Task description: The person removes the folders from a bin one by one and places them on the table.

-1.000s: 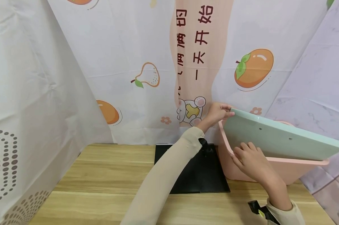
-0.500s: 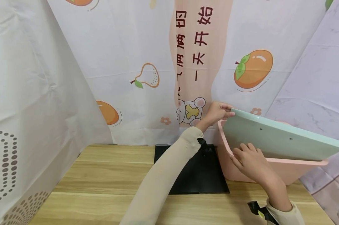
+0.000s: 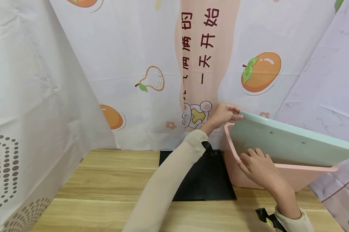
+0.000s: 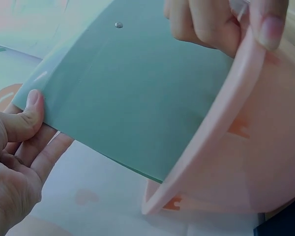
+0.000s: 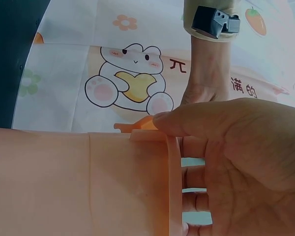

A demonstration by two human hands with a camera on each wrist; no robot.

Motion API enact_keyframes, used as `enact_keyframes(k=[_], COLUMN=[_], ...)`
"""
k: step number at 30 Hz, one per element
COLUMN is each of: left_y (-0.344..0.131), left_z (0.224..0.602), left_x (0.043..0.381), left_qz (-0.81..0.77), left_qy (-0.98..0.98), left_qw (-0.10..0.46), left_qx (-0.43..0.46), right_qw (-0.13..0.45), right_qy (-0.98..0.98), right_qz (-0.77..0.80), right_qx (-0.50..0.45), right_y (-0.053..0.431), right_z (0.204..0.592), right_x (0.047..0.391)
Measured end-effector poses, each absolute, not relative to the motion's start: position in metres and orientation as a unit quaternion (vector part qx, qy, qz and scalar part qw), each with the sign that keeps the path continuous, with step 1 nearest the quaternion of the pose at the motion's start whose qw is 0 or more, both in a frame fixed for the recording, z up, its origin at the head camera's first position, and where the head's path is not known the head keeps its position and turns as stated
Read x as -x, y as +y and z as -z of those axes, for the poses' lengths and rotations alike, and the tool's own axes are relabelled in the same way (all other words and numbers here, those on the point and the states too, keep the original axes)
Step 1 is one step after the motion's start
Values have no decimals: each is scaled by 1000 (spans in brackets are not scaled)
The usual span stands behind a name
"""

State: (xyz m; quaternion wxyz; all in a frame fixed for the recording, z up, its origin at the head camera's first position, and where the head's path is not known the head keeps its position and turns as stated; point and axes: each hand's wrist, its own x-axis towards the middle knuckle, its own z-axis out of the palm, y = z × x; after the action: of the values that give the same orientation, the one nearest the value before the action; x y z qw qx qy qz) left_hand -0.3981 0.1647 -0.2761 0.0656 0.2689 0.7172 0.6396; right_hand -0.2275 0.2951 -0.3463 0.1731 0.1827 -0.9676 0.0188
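In the head view a flat pale green board [image 3: 281, 138] with two small metal rivets leans in a pink plastic bin [image 3: 290, 175], its lower part hidden inside. My left hand [image 3: 223, 114] pinches the board's upper left corner; in the left wrist view the thumb [image 4: 33, 101] lies on its face and the fingers are behind. My right hand [image 3: 259, 169] grips the bin's near rim, with the thumb [image 5: 182, 118] outside and fingers curled over to the inside, close in front of the board.
A black flat sheet [image 3: 206, 180] lies on the wooden table [image 3: 110, 180], left of the bin and partly under my left forearm. A printed white curtain [image 3: 134, 109] hangs right behind the table, with another white cover [image 3: 38, 96] at the left.
The green board has shifted slightly right, its far right corner now at the picture's edge. My left hand moved a little with it; the right hand stays on the rim.
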Motion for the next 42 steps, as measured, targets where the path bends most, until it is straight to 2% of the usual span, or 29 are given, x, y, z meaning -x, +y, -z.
enact_keyframes(k=[9, 19, 24, 42], left_y=[158, 157, 156, 154], left_z=[258, 236, 231, 222], left_x=[393, 380, 375, 374], left_qz=[-626, -612, -617, -615], left_qy=[707, 683, 671, 671], left_qw=[85, 24, 16, 59], left_qx=[-317, -398, -411, -410], right_qw=[180, 175, 172, 172], right_qy=[-967, -968, -969, -969], right_qz=[-21, -18, -22, -25], right_qx=[-182, -179, -176, -177], right_y=[295, 295, 295, 295], right_z=[345, 346, 346, 345], right_x=[227, 227, 227, 226])
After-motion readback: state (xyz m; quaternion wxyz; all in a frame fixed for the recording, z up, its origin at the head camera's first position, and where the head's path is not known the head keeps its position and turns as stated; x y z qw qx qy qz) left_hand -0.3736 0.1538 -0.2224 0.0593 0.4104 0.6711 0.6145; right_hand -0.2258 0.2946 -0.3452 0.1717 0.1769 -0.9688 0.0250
